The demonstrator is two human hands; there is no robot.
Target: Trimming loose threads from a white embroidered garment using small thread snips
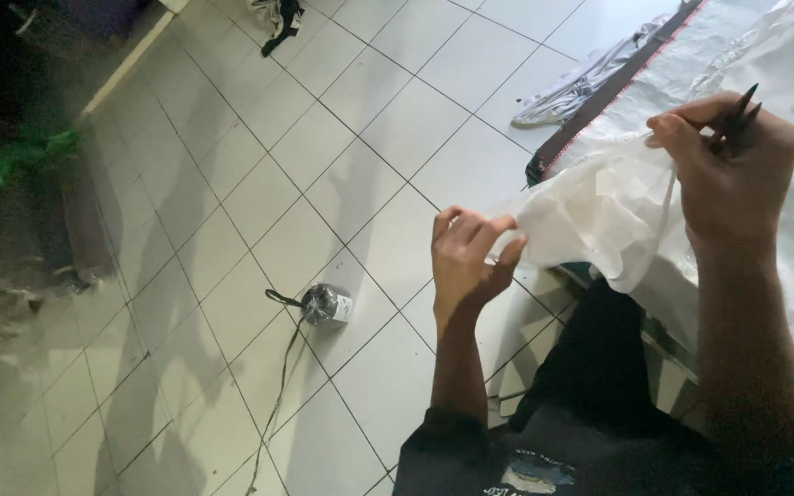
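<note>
Between both hands, thin white cloth (599,216) bunches.

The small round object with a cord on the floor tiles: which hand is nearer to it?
Left. The left hand is just right of the round object; the right hand is much farther right.

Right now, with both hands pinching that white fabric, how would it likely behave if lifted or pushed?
The white fabric is probably floppy: it sags and creases between the left hand and the right hand. It looks thin and light, since a fingertip pinch holds it up. Pushed, it would likely bunch rather than slide, judging by the folds.
</note>
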